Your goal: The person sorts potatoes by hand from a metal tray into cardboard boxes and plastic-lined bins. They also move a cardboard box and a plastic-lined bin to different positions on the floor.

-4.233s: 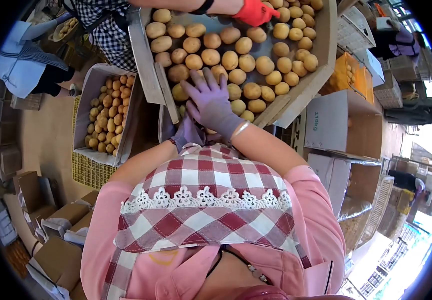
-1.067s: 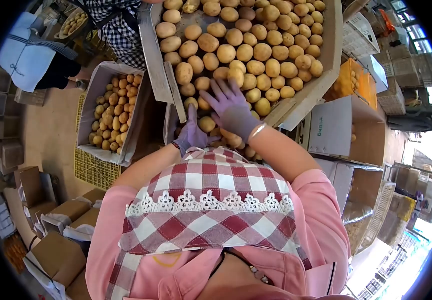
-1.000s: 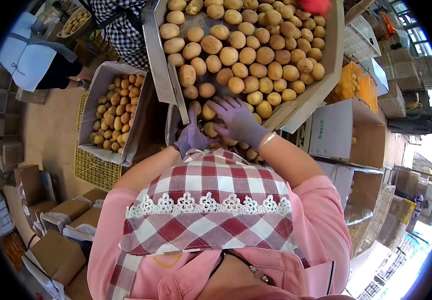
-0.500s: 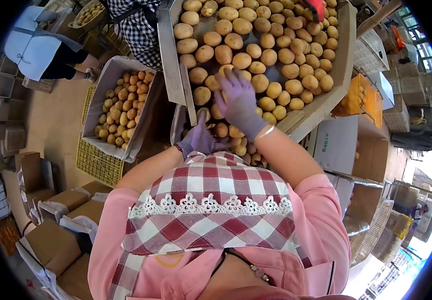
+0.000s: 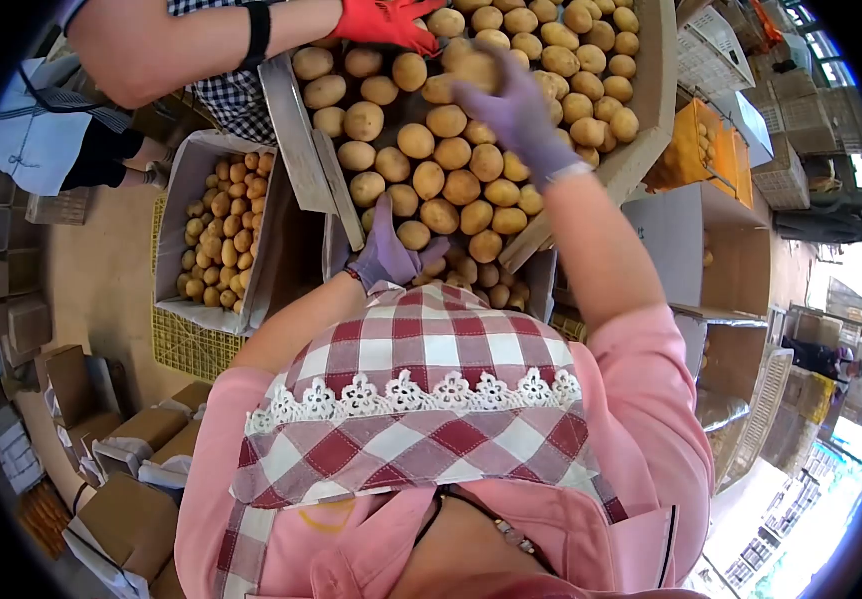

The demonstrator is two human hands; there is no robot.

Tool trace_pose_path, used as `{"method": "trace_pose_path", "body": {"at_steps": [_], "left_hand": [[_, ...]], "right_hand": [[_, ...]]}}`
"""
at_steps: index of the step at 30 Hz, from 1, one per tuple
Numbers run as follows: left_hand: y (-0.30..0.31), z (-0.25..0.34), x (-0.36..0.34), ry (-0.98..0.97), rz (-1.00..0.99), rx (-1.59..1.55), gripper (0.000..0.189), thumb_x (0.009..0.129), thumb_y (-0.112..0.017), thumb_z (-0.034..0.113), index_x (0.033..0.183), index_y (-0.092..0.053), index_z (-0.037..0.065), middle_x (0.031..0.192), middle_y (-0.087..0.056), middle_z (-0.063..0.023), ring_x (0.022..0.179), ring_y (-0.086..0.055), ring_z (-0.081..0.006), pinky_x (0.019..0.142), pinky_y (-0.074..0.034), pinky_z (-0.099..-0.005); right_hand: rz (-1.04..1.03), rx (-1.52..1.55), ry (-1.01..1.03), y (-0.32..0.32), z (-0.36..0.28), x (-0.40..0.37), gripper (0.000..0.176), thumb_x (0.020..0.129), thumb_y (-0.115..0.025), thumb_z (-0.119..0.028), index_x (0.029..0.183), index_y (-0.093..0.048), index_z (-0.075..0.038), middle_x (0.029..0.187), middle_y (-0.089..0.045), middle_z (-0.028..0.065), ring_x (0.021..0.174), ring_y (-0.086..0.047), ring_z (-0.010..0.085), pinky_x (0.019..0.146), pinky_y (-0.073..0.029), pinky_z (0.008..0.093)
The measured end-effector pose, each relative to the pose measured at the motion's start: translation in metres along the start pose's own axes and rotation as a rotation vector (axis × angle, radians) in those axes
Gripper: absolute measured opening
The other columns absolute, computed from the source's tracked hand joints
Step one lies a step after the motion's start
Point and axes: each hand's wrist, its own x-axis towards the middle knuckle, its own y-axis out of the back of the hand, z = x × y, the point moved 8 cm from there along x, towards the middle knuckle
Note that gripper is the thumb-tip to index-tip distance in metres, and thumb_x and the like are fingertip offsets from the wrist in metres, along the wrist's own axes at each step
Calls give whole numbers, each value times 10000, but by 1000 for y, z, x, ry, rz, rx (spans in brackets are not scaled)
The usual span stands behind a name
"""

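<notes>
Potatoes [image 5: 461,187] cover a metal-and-wood sorting table [image 5: 301,140] in front of me. My right hand [image 5: 521,110], in a purple glove, reaches over the middle of them. Its thumb and fingers curve around a potato [image 5: 476,70]; hand and potato are both blurred. My left hand [image 5: 389,252], also gloved, rests at the table's near left corner, beside the outlet where potatoes drop. Its fingers are spread and nothing is in them. Below the outlet, more potatoes [image 5: 496,290] lie in a container partly hidden by my apron.
A co-worker's red-gloved hand [image 5: 391,22] reaches in over the far left of the table. Left of the table, a lined box [image 5: 166,260] of potatoes stands on a yellow crate [image 5: 186,344]. Cartons [image 5: 121,519] crowd the lower left; an orange crate [image 5: 676,155] sits at right.
My right hand has moved farther out over the table, and my left hand's fingers have spread. Potatoes have shifted toward the outlet. The co-worker's arm now extends in from the left.
</notes>
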Motion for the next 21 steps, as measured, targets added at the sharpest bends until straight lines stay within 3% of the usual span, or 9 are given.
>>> {"method": "trace_pose_path", "body": {"at_steps": [2, 5, 7, 8, 11, 13, 16, 19, 21], "left_hand": [[40, 8, 22, -262, -127, 606, 698, 895, -418, 591, 1400, -251, 139, 1415, -321, -138, 1270, -375, -337, 1032, -381, -493], [46, 3, 26, -187, -97, 536, 722, 890, -407, 611, 1405, -236, 135, 1409, -318, -144, 1264, -375, -356, 1035, -383, -490], [36, 2, 18, -152, -25, 523, 738, 888, -387, 630, 1408, -227, 132, 1407, -316, -146, 1266, -371, -360, 1035, -386, -485], [29, 2, 12, -128, 13, 517, 747, 887, -378, 640, 1410, -222, 131, 1406, -315, -147, 1267, -369, -362, 1035, -388, -483], [4, -6, -5, 34, 213, 142, 755, 891, -325, 660, 1415, -214, 128, 1392, -338, -153, 1253, -389, -366, 1027, -401, -476], [6, -8, -6, 22, 223, 180, 744, 897, -313, 656, 1415, -218, 129, 1381, -360, -154, 1238, -411, -369, 1023, -405, -474], [7, -5, -8, 32, 235, 268, 754, 897, -315, 656, 1416, -220, 117, 1366, -386, -157, 1213, -442, -367, 1001, -417, -499], [12, -5, -15, 58, 233, 277, 762, 899, -381, 623, 1426, -193, 106, 1400, -326, -173, 1252, -384, -366, 1000, -383, -555], [18, -8, -26, 62, 372, 274, 767, 897, -415, 608, 1431, -183, 109, 1419, -284, -179, 1281, -336, -369, 1021, -340, -574]], "right_hand": [[307, 88, 130, 108, -6, -50, 499, 780, -713, -49, 1226, -492, -12, 1036, -596, 94, 930, -595, 156, 776, -515, 273], [893, -6, -182, 291, 33, -187, 513, 828, -666, -30, 1280, -424, -23, 1106, -580, 144, 938, -602, 204, 774, -537, 296], [1194, -721, -270, 411, 79, -336, 550, 814, -679, -64, 1287, -403, -12, 1146, -550, 196, 927, -610, 275, 786, -560, 335], [1289, -422, -603, 412, 87, -392, 555, 809, -671, -53, 1287, -391, -4, 1180, -522, 219, 936, -606, 290, 814, -559, 356], [1430, -303, -591, 371, 93, -435, 517, 846, -625, -74, 1289, -396, 61, 1179, -530, 202, 979, -583, 244, 855, -515, 337], [1169, -222, -471, 361, 135, -407, 521, 879, -614, -130, 1295, -399, 97, 1182, -540, 183, 1056, -539, 227, 899, -461, 308], [650, -413, -160, 238, 75, -228, 464, 844, -622, -36, 1282, -475, 9, 1243, -542, 140, 1115, -529, 215, 965, -408, 332], [424, -553, 329, 133, 16, -112, 376, 779, -670, -119, 1131, -596, -7, 1136, -599, 179, 1073, -570, 304, 948, -437, 359], [37, -357, -63, 72, 58, -67, 545, 810, -638, -364, 1270, -509, -102, 1278, -523, 175, 1190, -496, 337, 978, -411, 434]]}}
